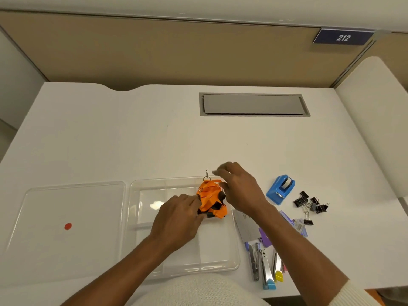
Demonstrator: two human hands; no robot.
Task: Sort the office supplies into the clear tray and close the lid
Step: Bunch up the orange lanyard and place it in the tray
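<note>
white desk (154, 140) (cubicle 212 sign (343, 37)) holds clear tray (141, 188), orange lanyard (210, 199).

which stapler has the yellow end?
The rightmost stapler, nearest the desk's right side. Its near tip is yellow; the stapler beside it ends in blue, and the leftmost one shows no coloured tip.

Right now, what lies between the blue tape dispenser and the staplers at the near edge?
In the head view, between the tape dispenser and the staplers lie a grey card, purple items and the right forearm crossing above.
</note>
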